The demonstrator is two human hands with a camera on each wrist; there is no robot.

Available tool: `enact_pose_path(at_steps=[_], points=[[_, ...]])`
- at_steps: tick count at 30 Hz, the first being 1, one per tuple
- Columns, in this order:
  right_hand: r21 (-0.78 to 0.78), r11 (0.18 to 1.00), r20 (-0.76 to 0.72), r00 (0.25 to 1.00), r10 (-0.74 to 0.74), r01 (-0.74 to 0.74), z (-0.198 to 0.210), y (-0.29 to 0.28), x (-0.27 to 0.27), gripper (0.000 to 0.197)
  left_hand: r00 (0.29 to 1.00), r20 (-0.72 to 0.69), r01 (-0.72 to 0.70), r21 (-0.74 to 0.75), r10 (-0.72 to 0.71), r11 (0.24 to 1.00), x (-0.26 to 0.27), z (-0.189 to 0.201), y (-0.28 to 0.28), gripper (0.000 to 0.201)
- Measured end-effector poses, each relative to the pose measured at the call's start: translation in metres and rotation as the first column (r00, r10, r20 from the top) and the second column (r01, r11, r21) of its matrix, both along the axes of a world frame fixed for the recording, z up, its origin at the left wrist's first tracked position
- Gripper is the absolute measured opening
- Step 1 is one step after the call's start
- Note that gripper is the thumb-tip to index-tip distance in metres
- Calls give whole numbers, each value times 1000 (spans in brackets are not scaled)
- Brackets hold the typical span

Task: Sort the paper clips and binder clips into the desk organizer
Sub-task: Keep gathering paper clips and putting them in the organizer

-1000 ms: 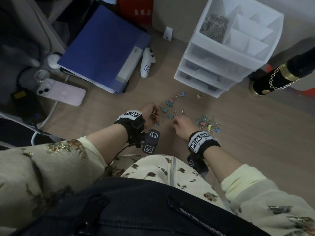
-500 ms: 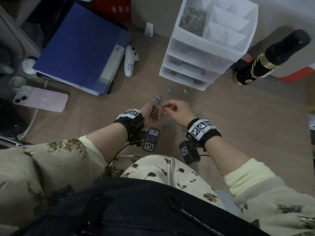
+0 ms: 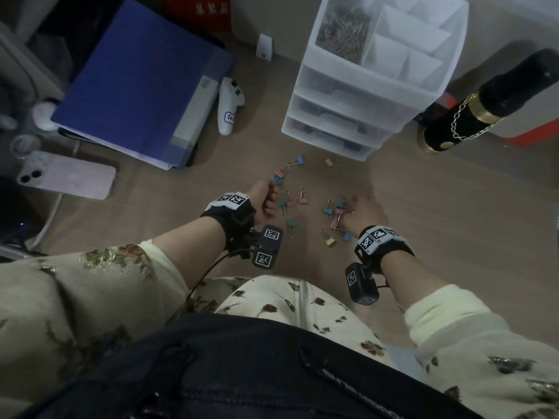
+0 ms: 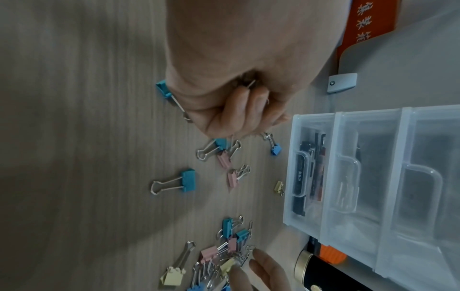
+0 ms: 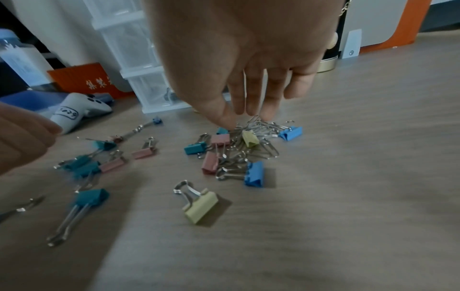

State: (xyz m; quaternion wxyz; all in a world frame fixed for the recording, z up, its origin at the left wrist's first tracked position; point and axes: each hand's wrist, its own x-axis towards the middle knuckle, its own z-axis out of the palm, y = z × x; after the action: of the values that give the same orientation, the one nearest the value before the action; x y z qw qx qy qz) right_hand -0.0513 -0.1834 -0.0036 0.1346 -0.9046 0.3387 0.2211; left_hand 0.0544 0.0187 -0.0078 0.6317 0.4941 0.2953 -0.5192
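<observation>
My left hand (image 3: 268, 201) is curled into a fist round a bunch of paper clips; one wire end (image 4: 251, 84) pokes out of it. My right hand (image 3: 354, 207) reaches down with straight fingers, whose tips (image 5: 230, 121) touch a tangle of silver paper clips (image 5: 261, 128) mixed with coloured binder clips (image 3: 335, 214). More binder clips lie scattered between the hands: a pink one (image 3: 302, 200), a teal one (image 4: 189, 180) and a yellow one (image 5: 201, 206). The white desk organizer (image 3: 357, 95) stands behind them, with paper clips (image 3: 344, 28) in its top left compartment.
A blue folder (image 3: 136, 80), a white controller (image 3: 230, 107) and a phone (image 3: 69, 176) lie at the left. A black bottle with a gold chain (image 3: 484, 107) stands right of the organizer. Bare wood desk (image 3: 453, 222) lies to the right.
My right hand left the left palm and swung right onto the clip pile. My left hand closed round the paper clips it was cupping.
</observation>
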Motion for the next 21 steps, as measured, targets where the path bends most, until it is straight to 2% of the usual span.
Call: enact_pose_path(at_steps=[2,4,8,10,14,15,19,21], points=[[-11,1000,-49,999,-3,3,-4,-3,0,53,1000,5,3,10,-3,1000,1,1,-3,36],[55,998,-70,997,-12,15,-5,-3,1,53,1000,13,7,14,-8,1000,2,1,-6,35],[114,993,-46,999,18,-13,-9,1,7,52,1000,24,-6,14,5,1000,2,-2,-8,36],[127,992,-48,999,12,-5,-7,4,9,45,1000,13,-6,7,6,1000,2,-5,-8,36],[194,981,-93,994,49,-30,-2,8,13,12,1000,5,-14,3,14,1000,0,-8,-8,36],[201,978,-91,993,73,-53,-3,8,12,10,1000,6,-16,1,16,1000,0,-8,-8,35],[289,951,-14,993,121,-112,-2,19,11,25,1000,8,-30,3,30,1000,-1,-8,-7,36],[362,926,42,994,99,-107,0,26,11,17,999,10,-35,8,35,999,-1,-7,-7,35]])
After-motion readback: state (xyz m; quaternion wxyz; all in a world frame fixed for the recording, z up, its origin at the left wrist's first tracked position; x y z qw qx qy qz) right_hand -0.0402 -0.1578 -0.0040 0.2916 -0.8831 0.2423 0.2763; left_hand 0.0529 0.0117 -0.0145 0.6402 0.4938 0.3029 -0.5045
